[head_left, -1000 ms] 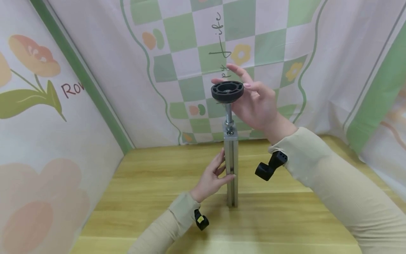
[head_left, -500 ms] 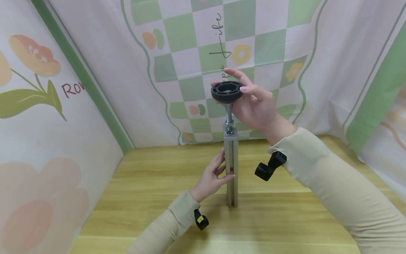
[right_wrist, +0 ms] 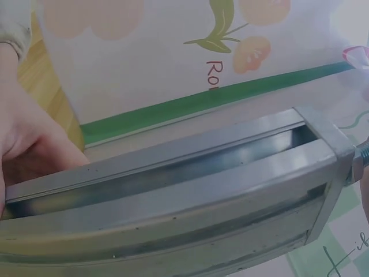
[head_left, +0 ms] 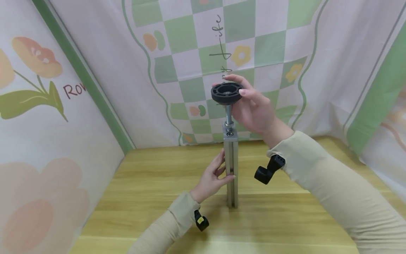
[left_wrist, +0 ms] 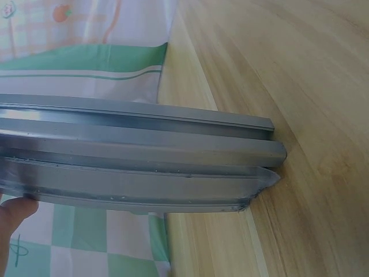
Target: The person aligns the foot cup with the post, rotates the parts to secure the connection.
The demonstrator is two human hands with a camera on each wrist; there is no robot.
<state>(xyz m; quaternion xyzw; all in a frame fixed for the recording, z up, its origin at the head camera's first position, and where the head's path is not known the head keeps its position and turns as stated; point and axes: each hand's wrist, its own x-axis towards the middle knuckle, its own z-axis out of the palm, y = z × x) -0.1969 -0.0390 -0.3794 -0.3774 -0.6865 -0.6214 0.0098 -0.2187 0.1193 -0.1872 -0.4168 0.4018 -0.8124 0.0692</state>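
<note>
An aluminium profile [head_left: 231, 158] stands upright on the table, topped by an end plate [head_left: 230, 134]. From the plate rises a threaded stem with a nut [head_left: 229, 125], carrying a round black levelling foot [head_left: 226, 99], face up. My left hand [head_left: 207, 180] grips the profile midway, thumb on the near side. At the foot's right edge, my right hand [head_left: 255, 111] holds the rim between thumb and fingers; some fingers are hidden behind it. The profile's lower end [left_wrist: 230, 156] meets the wood in the left wrist view. The right wrist view shows its slotted side [right_wrist: 173, 184].
The wooden table [head_left: 152, 169] extends on both sides of the profile. A checkered cloth [head_left: 209, 60] hangs close behind the table, with a flowered one [head_left: 38, 130] at the left. Each wrist wears a small black camera [head_left: 268, 171].
The right hand's fingers have come down and curled closer round the levelling foot, the thumb sliding slightly left along its rim. My left hand and the profile stay in place.
</note>
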